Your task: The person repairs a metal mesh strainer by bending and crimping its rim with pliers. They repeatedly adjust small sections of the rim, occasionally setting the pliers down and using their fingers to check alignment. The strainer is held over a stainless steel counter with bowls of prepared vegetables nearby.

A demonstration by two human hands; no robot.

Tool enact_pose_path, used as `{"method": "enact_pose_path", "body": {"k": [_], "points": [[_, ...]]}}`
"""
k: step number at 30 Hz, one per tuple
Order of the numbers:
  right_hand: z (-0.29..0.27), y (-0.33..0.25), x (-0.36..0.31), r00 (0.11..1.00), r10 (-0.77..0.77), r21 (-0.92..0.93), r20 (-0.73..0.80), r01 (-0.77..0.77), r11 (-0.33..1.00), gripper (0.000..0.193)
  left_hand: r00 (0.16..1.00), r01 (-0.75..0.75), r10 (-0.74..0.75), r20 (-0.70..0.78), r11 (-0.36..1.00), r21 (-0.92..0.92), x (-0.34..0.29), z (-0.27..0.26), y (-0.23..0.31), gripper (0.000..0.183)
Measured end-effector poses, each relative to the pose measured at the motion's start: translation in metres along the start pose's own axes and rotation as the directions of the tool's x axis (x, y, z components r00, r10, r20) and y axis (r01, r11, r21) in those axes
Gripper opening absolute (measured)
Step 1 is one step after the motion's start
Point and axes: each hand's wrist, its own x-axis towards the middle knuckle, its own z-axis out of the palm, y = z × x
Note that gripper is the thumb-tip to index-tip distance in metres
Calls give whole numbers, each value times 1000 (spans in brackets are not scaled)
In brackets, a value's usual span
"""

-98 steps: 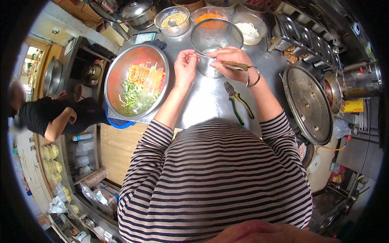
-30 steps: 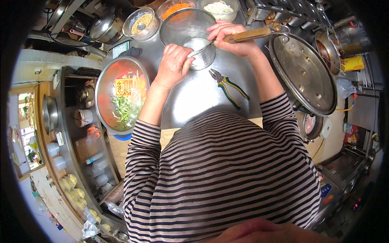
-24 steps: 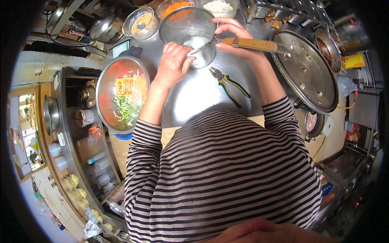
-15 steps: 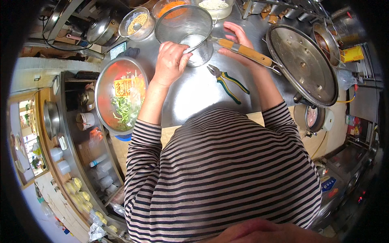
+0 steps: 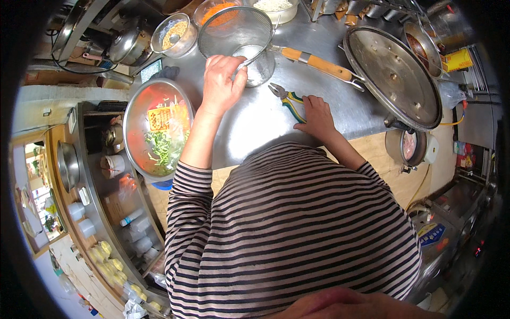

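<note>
My left hand [image 5: 222,84] is closed on the near rim of a wire-mesh strainer [image 5: 226,34], which is tilted so that its bowl faces me. The strainer's wooden handle [image 5: 324,66] reaches right across the steel table, its wire end by a large round metal lid. My right hand [image 5: 320,118] is closed over the handles of the pliers [image 5: 287,101]. These have green and yellow grips, and their metal jaws point away to the left, toward the strainer. My palm and fingers cover the handle ends.
Left stands a steel bowl [image 5: 129,114] with shredded green vegetable and a packet. Behind are bowls of peanut-like bits [image 5: 186,49], orange shreds [image 5: 219,10] and white pieces [image 5: 284,14]. The round lid [image 5: 372,69] fills the right side, near a pot [image 5: 394,146].
My right hand has left the space beside the strainer's handle, come down toward me and taken hold of the pliers. My left hand keeps its hold on the strainer rim.
</note>
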Motion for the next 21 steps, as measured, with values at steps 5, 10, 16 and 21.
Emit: {"method": "enact_pose_path", "body": {"k": [5, 10, 16, 21], "points": [[9, 0, 5, 1000, -5, -113, 30, 9, 994, 57, 996, 85, -84, 13, 996, -38, 2, 1, 1, 18], [4, 9, 12, 984, 117, 57, 134, -126, 990, 42, 990, 128, -128, 62, 992, -7, 3, -1, 1, 17], [-16, -1, -3, 915, 41, 687, 402, -331, 647, 56, 996, -66, 71, -50, 993, 93, -2, 4, 7, 14], [-42, -28, -20, 891, -106, 897, 441, -434, 83, 68, 990, -108, 118, -83, 988, 111, -3, 8, 9, 13]]}}
